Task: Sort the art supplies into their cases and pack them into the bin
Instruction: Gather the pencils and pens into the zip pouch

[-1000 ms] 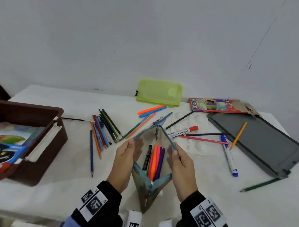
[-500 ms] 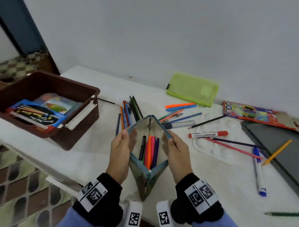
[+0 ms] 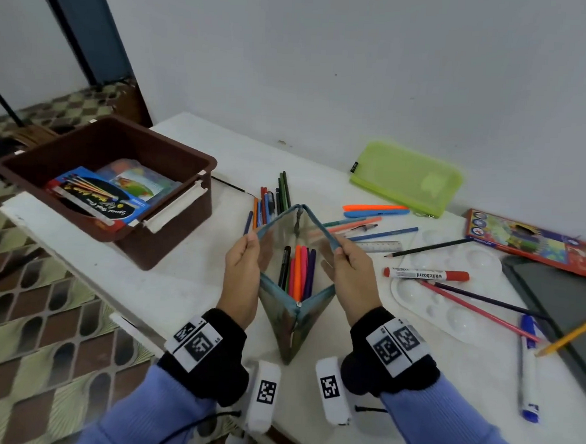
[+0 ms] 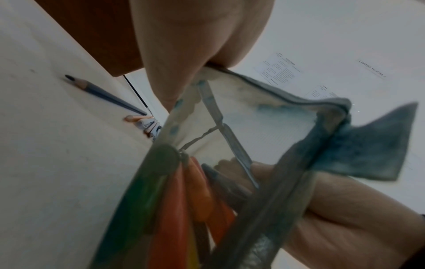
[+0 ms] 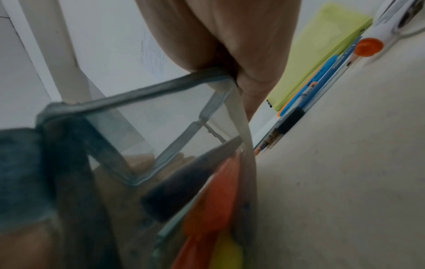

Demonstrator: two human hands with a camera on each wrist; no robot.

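Note:
A blue pencil pouch [image 3: 292,326] with clear sides stands open in front of me, holding several felt pens [image 3: 298,270]. My left hand [image 3: 246,253] pinches its left zipper edge and my right hand [image 3: 342,257] pinches the right edge, spreading the mouth wide. In the left wrist view the pouch [image 4: 264,116] and pens [image 4: 184,209] fill the frame; the right wrist view shows the same pouch [image 5: 138,116]. A brown bin [image 3: 173,156] at the left holds two flat boxes. Loose coloured pencils [image 3: 269,200] lie behind the pouch.
A lime mesh case [image 3: 407,176] lies by the wall. At the right are a white palette [image 3: 449,306], a red whiteboard marker [image 3: 427,274], a blue marker [image 3: 528,373], a ruler [image 3: 378,246], a pencil box [image 3: 526,240] and a dark slate [image 3: 563,294]. The table edge runs close at the left.
My head has turned left, bringing the bin and floor into view. Both hands keep their hold on the pouch edges, held wide apart as before.

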